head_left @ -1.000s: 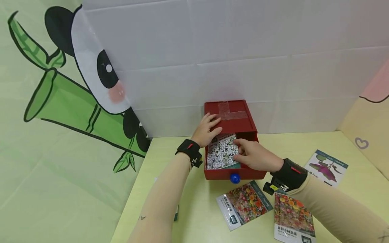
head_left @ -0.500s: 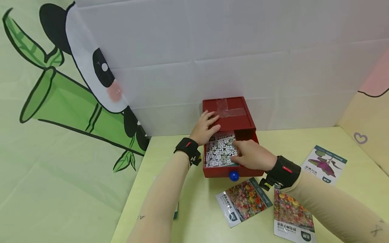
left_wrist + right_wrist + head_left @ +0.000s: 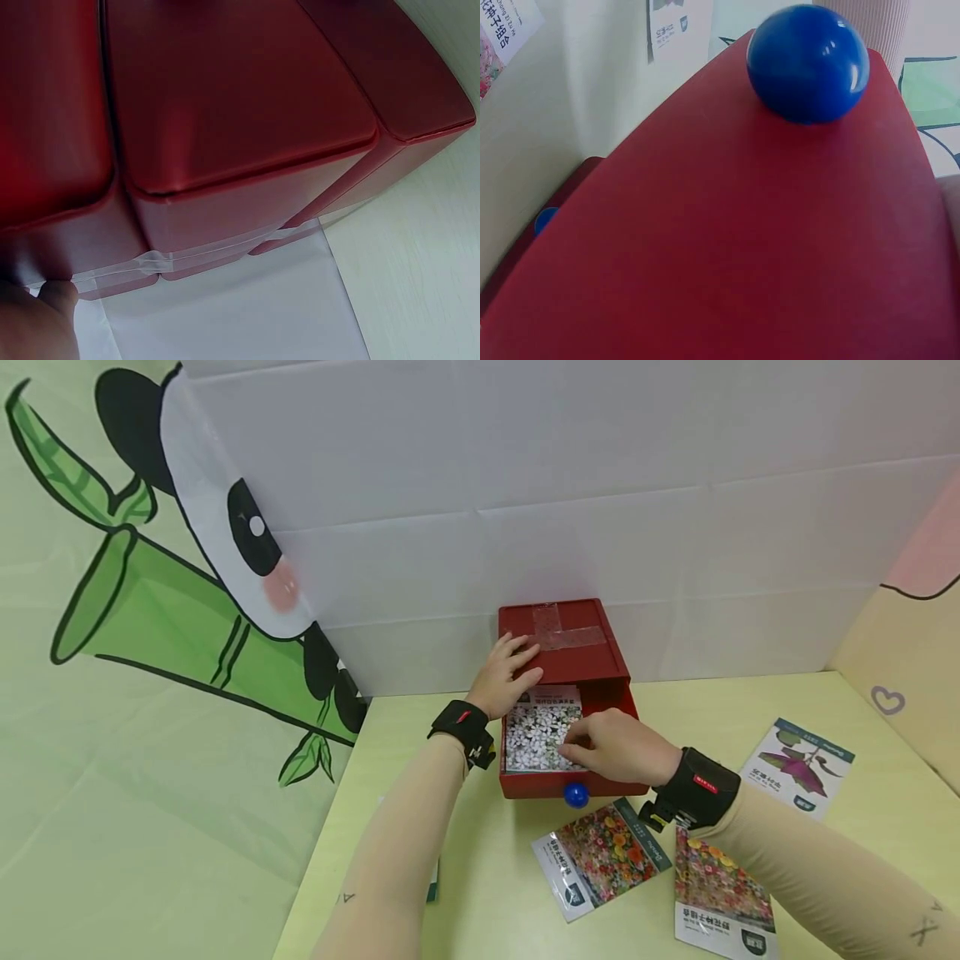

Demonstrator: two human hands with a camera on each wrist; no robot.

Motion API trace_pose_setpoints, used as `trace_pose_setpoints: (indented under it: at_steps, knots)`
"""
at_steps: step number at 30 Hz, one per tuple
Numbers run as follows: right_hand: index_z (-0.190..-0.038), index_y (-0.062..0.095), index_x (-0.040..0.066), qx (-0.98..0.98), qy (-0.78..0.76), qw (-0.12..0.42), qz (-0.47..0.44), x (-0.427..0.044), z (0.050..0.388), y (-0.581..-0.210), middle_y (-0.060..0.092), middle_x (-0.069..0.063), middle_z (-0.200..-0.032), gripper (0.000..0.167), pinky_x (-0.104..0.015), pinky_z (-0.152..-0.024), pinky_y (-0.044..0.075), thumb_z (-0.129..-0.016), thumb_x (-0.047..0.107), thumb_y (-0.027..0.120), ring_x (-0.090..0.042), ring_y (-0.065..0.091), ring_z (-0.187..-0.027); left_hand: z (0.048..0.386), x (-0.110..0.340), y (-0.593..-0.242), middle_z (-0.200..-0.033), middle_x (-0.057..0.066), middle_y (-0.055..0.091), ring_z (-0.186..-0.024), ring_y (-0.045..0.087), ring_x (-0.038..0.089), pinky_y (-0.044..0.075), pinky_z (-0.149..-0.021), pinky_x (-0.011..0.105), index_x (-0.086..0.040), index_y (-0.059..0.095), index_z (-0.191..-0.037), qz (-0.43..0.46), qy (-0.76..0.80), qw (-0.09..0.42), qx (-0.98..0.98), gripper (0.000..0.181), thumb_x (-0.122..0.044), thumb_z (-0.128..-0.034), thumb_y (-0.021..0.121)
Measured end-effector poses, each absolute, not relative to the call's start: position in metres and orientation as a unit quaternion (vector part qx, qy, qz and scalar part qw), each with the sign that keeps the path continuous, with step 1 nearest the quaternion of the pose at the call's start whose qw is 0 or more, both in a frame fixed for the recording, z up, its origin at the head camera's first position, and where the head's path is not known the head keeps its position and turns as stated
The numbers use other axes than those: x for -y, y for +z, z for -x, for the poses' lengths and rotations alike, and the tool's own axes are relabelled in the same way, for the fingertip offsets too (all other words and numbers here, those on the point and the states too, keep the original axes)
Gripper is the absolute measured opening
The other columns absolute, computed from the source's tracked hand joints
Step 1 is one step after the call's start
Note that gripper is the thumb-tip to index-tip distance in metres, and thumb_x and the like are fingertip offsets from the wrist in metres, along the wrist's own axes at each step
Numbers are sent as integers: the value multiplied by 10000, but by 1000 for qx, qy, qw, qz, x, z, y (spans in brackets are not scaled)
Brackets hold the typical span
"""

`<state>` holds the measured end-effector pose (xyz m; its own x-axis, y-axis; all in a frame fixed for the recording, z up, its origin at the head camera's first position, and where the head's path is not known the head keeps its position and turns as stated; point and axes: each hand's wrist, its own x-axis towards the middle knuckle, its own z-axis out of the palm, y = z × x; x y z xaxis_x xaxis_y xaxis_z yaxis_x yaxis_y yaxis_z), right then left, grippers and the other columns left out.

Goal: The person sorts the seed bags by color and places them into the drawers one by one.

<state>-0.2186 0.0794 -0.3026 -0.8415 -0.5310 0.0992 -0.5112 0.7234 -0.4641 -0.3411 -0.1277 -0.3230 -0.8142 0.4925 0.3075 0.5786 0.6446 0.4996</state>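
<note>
My left hand [image 3: 506, 677] rests on the top left of a red drawer box [image 3: 573, 660], fingers spread; its fingertips [image 3: 56, 300] show near clear tape in the left wrist view. The drawer [image 3: 528, 787] is pulled out, with a blue knob [image 3: 576, 795] on its front. Inside lies a seed packet [image 3: 536, 735] with white flowers, flat along the left side. My right hand [image 3: 618, 745] is over the drawer's right half, fingers loosely bent, thumb and fingertips at the packet's face. Its palm side is hidden. The right wrist view shows the blue knob [image 3: 808, 64] close up.
Two packets with mixed flowers, one [image 3: 603, 858] before the drawer and one [image 3: 723, 897] under the right forearm, lie on the pale table [image 3: 495, 893]. A purple-flower packet [image 3: 798, 768] lies at right. Another packet's edge [image 3: 433, 883] shows beside the left forearm. A white cloth [image 3: 600, 527] hangs behind.
The white-flower packet has settled flatter in the drawer. My right hand's fingertips have shifted left from its right edge onto its face. My left hand has kept its place on the box.
</note>
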Motion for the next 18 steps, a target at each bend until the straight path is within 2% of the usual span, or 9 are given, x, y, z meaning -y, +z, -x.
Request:
trace_pose_setpoints:
  at_steps: [5, 13, 18]
  knots:
    - [-983, 772, 111, -923, -241, 29, 299, -87, 231, -304, 696, 69, -799, 214, -240, -615, 496, -913, 283, 667, -55, 580, -655, 349, 123, -324, -1557, 79, 279, -1470, 54, 260, 137, -1160, 494, -121, 406, -1470, 284, -295, 73, 909, 544, -369, -992, 482]
    - [-1015, 762, 104, -914, -244, 36, 321, -100, 249, -305, 700, 62, -827, 218, -243, -635, 503, -923, 270, 655, -53, 589, -674, 362, 115, -326, -1558, 68, 278, -1471, 46, 250, 132, -1160, 497, -128, 409, -1470, 268, -296, 78, 914, 549, -378, -988, 488]
    - [-1021, 748, 121, -906, -254, 27, 337, -109, 259, -303, 662, 95, -776, 203, -248, -578, 480, -928, 272, 649, -51, 542, -614, 369, 111, -328, -1559, 66, 275, -1471, 43, 249, 132, -1160, 499, -130, 410, -1471, 258, -292, 81, 917, 550, -384, -989, 487]
